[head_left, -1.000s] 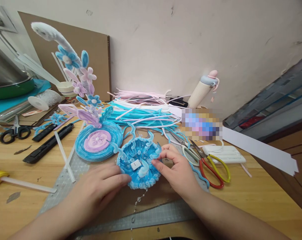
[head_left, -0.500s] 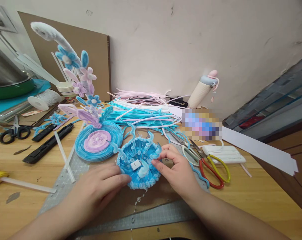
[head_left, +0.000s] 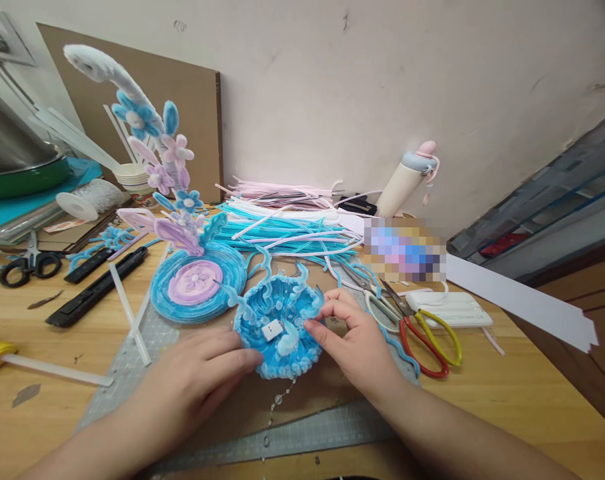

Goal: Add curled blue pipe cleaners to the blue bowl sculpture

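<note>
A blue fuzzy pipe-cleaner bowl (head_left: 280, 319) with curled tips lies on a grey cutting mat (head_left: 132, 360); a small white tag (head_left: 271, 329) sits in its middle. My left hand (head_left: 192, 387) rests flat against the bowl's left rim, fingers together and stretched. My right hand (head_left: 355, 337) pinches the bowl's right rim between thumb and fingers. A string of clear beads (head_left: 275, 407) trails from the bowl toward me.
A blue and pink coiled disc (head_left: 197, 283) with a flower stalk (head_left: 152, 140) stands behind. Loose pipe cleaners (head_left: 282, 223) are piled at the back. Red-and-yellow scissors (head_left: 422, 330) lie right, black scissors (head_left: 29, 263) and black cutters (head_left: 99, 283) left.
</note>
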### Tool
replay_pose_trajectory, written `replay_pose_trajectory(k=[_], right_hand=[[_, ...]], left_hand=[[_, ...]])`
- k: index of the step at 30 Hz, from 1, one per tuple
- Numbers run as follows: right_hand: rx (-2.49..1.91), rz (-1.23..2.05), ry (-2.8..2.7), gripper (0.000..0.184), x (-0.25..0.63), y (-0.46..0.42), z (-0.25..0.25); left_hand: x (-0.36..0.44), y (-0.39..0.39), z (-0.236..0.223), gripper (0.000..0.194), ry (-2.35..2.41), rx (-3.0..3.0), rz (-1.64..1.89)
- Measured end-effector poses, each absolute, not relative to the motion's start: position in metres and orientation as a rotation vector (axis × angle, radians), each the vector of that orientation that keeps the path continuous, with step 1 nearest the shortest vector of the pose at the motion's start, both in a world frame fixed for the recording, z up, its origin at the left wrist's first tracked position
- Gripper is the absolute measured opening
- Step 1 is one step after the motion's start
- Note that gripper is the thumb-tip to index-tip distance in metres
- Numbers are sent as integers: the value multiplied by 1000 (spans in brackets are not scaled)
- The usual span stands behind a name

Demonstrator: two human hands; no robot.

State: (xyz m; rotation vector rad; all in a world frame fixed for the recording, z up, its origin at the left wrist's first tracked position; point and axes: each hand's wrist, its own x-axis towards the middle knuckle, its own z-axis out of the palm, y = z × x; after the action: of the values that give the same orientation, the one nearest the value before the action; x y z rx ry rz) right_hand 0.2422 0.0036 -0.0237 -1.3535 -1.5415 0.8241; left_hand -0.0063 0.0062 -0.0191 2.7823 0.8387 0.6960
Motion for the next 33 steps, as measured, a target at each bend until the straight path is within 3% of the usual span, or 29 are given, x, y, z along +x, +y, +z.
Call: replay_pose_trajectory(k=[12, 20, 33], right_hand=[[-1319, 768, -1565, 9, 243, 3, -24], [-1335, 719, -1586, 25, 243, 1, -24], [-1266, 858, -1597, 9, 246, 1, -26]], left_hand=[[-7, 6, -19, 24, 836, 2797, 706], [-8, 4, -18, 24, 845, 2801, 670], [-14, 11, -22, 25, 934, 2737, 716]])
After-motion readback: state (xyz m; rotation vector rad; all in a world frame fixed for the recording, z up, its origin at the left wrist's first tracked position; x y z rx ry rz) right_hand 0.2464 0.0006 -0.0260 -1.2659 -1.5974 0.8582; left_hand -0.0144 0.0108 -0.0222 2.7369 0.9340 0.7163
